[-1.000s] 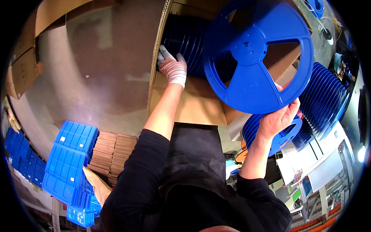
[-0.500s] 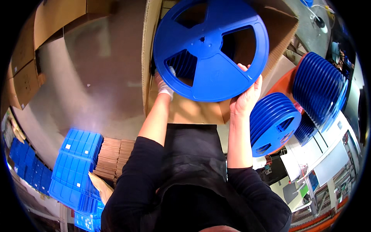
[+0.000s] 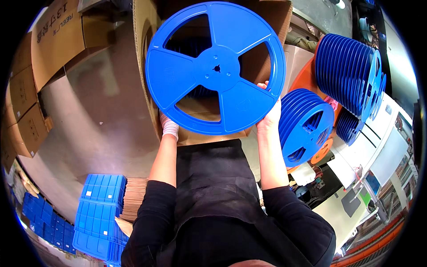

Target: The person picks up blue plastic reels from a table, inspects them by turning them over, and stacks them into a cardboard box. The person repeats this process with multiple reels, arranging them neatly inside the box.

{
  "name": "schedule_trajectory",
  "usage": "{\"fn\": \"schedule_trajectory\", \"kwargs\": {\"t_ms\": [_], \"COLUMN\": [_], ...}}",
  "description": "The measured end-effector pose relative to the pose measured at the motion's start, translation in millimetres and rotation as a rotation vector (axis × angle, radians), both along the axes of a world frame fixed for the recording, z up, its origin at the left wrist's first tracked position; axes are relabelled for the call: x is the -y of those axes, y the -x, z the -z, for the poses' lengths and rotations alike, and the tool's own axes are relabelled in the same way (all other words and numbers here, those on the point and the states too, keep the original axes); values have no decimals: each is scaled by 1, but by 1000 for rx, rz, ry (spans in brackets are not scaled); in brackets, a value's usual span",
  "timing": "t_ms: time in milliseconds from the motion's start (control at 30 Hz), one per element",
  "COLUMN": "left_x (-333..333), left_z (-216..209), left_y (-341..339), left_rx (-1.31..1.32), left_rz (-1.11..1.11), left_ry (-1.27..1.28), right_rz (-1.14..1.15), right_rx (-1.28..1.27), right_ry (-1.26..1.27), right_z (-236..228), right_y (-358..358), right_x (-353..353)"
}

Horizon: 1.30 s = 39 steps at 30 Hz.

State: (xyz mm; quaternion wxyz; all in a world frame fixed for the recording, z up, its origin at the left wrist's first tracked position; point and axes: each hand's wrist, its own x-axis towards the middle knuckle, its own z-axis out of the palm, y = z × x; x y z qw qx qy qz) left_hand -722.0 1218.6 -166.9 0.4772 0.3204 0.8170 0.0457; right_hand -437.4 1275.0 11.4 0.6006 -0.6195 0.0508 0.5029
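A large blue plastic reel (image 3: pixel 227 66) with three wide cut-outs faces me above an open cardboard box (image 3: pixel 140 58). My right hand (image 3: pixel 269 116) is closed on its lower right rim, fingertips showing through the right cut-out. At the lower left rim is my left hand (image 3: pixel 169 126), in a pale glove, its fingers hidden behind the reel. Through the cut-outs, darker blue reels show dimly inside the box. Close to my right forearm stands a row of blue reels (image 3: pixel 307 129) on edge.
A longer row of blue reels (image 3: pixel 340 73) stands farther right, by an orange surface (image 3: pixel 302 80). Cardboard cartons (image 3: pixel 55 49) line the far left. Blue lidded crates (image 3: pixel 98 222) and a stack of flat cardboard (image 3: pixel 134 198) are at lower left. A work table (image 3: pixel 340 209) is at lower right.
The reel has turned to face me more squarely and moved left and slightly down in view. My left fingertips, earlier seen through a cut-out, are now hidden. The surroundings have shifted in view.
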Motion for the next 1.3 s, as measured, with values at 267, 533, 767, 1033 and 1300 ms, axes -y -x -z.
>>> {"fn": "schedule_trajectory", "kwargs": {"t_ms": [267,533,767,1033,1300], "left_x": [5,0,-29,-74,-67], "left_z": [-28,-43,-116,-183,-174], "left_y": [-1,-5,-30,-68,-48], "left_rx": [197,372,268,1730,2178], "left_rz": [-176,-306,-348,-749,-834], "left_ry": [-97,-476,-759,112,107], "right_rz": [51,116,-26,-1132,-1221], "right_rx": [14,-36,304,1154,1142], "right_ry": [25,-57,-143,-574,-812], "right_z": [8,12,-26,-74,-70], "right_y": [-9,-3,22,118,103], "right_x": [-4,-17,-21,32,83]}}
